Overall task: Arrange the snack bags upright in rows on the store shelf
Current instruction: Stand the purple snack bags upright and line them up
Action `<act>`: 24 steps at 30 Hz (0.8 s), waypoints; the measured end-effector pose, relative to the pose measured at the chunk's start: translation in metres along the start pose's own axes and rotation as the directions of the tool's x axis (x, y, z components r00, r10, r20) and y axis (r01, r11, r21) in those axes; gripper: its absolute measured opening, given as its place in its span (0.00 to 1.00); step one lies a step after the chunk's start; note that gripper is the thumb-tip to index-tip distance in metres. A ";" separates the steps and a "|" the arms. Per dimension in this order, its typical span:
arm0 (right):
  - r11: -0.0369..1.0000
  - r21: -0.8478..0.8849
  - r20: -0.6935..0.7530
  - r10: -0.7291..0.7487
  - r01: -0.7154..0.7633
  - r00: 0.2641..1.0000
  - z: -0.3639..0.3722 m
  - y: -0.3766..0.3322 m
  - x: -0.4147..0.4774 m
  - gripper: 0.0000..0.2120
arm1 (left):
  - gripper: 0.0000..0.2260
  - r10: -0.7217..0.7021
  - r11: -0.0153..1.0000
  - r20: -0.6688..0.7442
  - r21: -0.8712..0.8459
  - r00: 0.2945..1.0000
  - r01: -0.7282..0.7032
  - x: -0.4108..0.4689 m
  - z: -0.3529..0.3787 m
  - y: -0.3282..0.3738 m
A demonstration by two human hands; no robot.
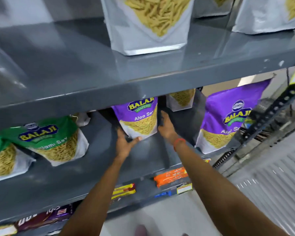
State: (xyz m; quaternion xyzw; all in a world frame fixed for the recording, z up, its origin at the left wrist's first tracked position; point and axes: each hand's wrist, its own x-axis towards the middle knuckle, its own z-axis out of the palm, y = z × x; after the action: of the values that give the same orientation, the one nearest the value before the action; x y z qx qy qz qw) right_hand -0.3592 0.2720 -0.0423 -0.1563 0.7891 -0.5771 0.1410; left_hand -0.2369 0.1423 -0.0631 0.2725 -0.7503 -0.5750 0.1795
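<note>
A purple Aloo Sev bag (138,116) stands upright in the middle of the grey middle shelf (92,160). My left hand (125,143) grips its lower left corner, thumb across the bottom front. My right hand (166,126) presses flat against its right side. A second purple bag (228,114) stands at the right end of the same shelf. Two green sev bags (49,138) lean at the left. Another bag (181,99) stands behind the held one, mostly hidden.
The upper shelf (75,68) overhangs the bags and carries white sev pouches (148,24). Below, a lower shelf holds orange packets (170,176), yellow packets (123,190) and dark packets (44,217). A perforated black upright (262,126) borders the right side.
</note>
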 end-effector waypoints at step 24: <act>0.999 -0.017 0.200 0.053 -0.050 0.978 -0.056 0.043 -0.117 0.22 | 0.28 -0.026 0.998 0.261 0.057 0.965 0.011 -0.109 0.009 -0.005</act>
State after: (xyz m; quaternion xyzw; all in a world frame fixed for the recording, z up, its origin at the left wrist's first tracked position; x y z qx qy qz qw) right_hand -0.2788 0.3806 -0.0615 -0.1940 0.7781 -0.5498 0.2337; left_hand -0.1549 0.2154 -0.0656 0.2062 -0.7804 -0.5867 0.0660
